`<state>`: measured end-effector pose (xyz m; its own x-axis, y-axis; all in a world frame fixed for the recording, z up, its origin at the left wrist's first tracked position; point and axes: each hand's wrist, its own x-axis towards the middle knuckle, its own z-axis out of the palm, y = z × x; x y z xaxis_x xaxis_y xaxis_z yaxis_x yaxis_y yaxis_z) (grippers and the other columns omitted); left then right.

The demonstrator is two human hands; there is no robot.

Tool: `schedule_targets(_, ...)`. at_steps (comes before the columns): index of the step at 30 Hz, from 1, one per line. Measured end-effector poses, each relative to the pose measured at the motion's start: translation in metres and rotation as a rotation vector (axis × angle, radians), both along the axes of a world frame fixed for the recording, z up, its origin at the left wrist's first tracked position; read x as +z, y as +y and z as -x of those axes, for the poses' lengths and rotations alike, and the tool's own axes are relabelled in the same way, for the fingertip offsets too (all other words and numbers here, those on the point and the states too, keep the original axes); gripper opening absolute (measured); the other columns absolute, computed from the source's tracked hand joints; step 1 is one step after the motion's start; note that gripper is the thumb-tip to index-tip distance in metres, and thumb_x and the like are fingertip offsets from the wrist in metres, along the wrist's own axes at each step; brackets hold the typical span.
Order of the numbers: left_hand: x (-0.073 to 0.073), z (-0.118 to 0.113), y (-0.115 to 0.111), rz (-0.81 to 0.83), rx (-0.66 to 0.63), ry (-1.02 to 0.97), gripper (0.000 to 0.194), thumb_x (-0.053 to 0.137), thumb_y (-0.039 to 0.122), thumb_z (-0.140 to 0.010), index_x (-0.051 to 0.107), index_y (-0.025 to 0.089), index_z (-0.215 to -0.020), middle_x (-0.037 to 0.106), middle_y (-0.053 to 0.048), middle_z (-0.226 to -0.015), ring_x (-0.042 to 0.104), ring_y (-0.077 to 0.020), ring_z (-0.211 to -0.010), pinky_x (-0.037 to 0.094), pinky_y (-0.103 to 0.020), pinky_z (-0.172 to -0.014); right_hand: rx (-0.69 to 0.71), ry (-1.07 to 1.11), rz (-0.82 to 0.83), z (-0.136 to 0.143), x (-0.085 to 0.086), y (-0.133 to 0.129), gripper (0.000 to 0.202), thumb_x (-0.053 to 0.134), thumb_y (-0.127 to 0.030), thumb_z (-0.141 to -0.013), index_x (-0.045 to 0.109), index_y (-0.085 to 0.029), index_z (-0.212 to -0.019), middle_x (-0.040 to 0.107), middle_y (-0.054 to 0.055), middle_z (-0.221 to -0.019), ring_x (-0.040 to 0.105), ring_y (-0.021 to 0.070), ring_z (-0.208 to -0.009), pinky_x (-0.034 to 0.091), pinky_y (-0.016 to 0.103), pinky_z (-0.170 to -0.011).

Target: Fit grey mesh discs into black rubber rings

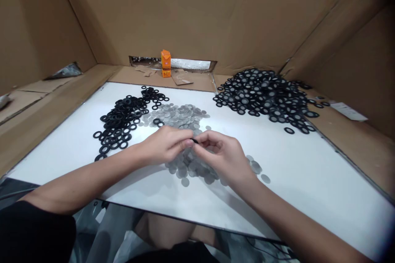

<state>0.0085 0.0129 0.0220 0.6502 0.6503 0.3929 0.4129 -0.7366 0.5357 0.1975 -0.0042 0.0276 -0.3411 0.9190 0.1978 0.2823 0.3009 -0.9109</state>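
Over the middle of the white board, my left hand (168,144) and my right hand (222,152) meet with their fingertips pinched on one small black ring (194,141). The fingers cover most of the ring, so I cannot tell whether a disc sits in it. Below and behind the hands spreads a heap of thin grey mesh-like discs (182,116). A pile of open black rings (121,117) lies to the left. At the back right is a large pile of black rings with grey discs in their centres (262,94).
The white board (70,139) is enclosed by cardboard walls (173,12). A small orange box (166,62) stands at the back, before a slot cut in the cardboard. A white paper slip (348,111) lies at the right. Some discs (255,167) are scattered right of my right hand.
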Motion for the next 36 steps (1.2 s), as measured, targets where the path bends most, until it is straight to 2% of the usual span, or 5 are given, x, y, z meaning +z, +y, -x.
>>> schedule_targets(10, -0.001, -0.01, -0.023, -0.371, 0.084, -0.266, 0.032, 0.04, 0.025, -0.093, 0.036, 0.02, -0.062, 0.037, 0.004, -0.048, 0.036, -0.0095, -0.041, 0.027, -0.024, -0.044, 0.007, 0.235, 0.197, 0.008, 0.011, -0.024, 0.016, 0.071, -0.024, -0.069, 0.057, -0.018, -0.064, 0.051, -0.003, -0.056, 0.045, 0.0094, -0.051, 0.038, 0.021, -0.046)
schedule_targets(18, -0.001, -0.005, -0.021, -0.549, 0.08, -0.06, 0.031, 0.041, 0.023, -0.091, 0.043, 0.021, -0.061, 0.042, 0.002, -0.047, 0.037, -0.0109, -0.042, 0.025, -0.029, -0.044, 0.04, 0.256, 0.321, 0.004, 0.013, -0.024, 0.019, 0.069, -0.019, -0.068, 0.053, -0.019, -0.06, 0.049, -0.005, -0.052, 0.043, 0.0078, -0.047, 0.035, 0.02, -0.044)
schedule_targets(24, 0.001, -0.007, -0.017, -0.065, 0.011, -0.237, 0.042, 0.036, 0.033, -0.097, 0.042, 0.018, -0.059, 0.044, 0.004, -0.044, 0.04, -0.0072, -0.04, 0.029, -0.021, -0.042, 0.038, 0.225, 0.176, 0.003, 0.01, -0.018, 0.013, 0.069, -0.018, -0.071, 0.057, -0.018, -0.065, 0.054, -0.003, -0.061, 0.049, 0.009, -0.057, 0.038, 0.02, -0.051)
schedule_targets(29, -0.003, -0.01, -0.021, 0.496, 0.048, -0.4, 0.05, 0.038, 0.052, -0.095, 0.044, 0.017, -0.06, 0.047, 0.004, -0.045, 0.043, -0.0069, -0.039, 0.029, -0.019, -0.039, 0.088, 0.263, 0.331, 0.004, 0.01, -0.012, 0.022, 0.072, -0.034, -0.073, 0.059, -0.017, -0.067, 0.053, -0.004, -0.056, 0.044, 0.0076, -0.048, 0.033, 0.02, -0.044)
schedule_targets(36, -0.011, -0.013, -0.019, 0.637, 0.085, -0.543, 0.052, 0.043, 0.06, -0.09, 0.043, 0.017, -0.059, 0.039, 0.006, -0.043, 0.036, -0.0067, -0.037, 0.026, -0.021, -0.038, 0.06, 0.325, 0.402, 0.006, 0.007, -0.008, 0.024, 0.075, -0.037, -0.072, 0.062, -0.016, -0.071, 0.06, -0.002, -0.062, 0.052, 0.009, -0.054, 0.04, 0.021, -0.049)
